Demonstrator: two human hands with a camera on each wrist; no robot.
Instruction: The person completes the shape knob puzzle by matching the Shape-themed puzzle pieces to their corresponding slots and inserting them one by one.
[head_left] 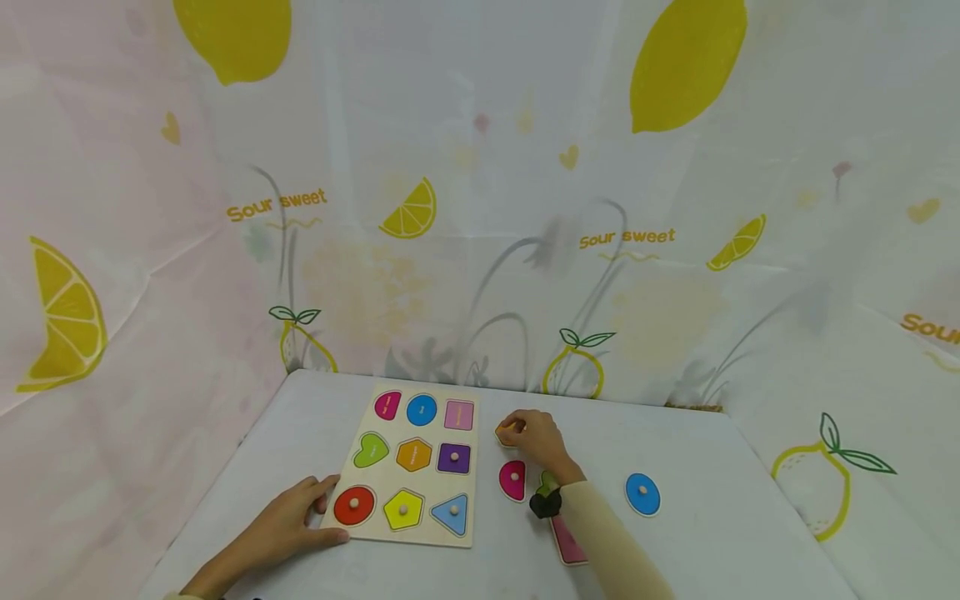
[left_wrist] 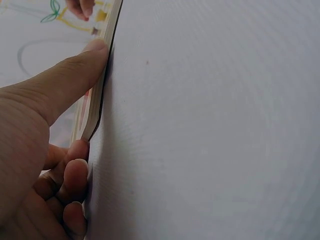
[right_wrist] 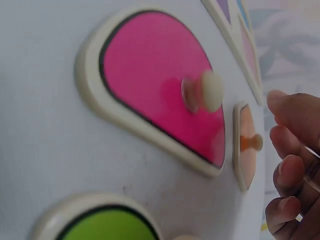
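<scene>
A wooden shape-puzzle board [head_left: 381, 477] lies flat on the white table. My left hand [head_left: 288, 521] grips its near left corner, thumb on the near edge and fingers curled at the left side. Knobbed pieces sit in the board's near row, plus a purple square [head_left: 446, 467]; the other recesses show printed shapes without knobs. Right of the board, my right hand [head_left: 540, 437] hovers by an orange hexagon piece [right_wrist: 246, 161], fingers loosely bent. The right wrist view shows a gap between fingertips and knob. A magenta half-circle piece [head_left: 510, 483] lies nearer me.
A green heart piece [head_left: 545, 480] and a pink rectangular piece [head_left: 568, 546] are partly hidden by the right wrist and its dark camera. Further right lies a blue circle piece [head_left: 639, 500]. A lemon-print curtain [head_left: 480, 275] hangs behind the table [head_left: 720, 517].
</scene>
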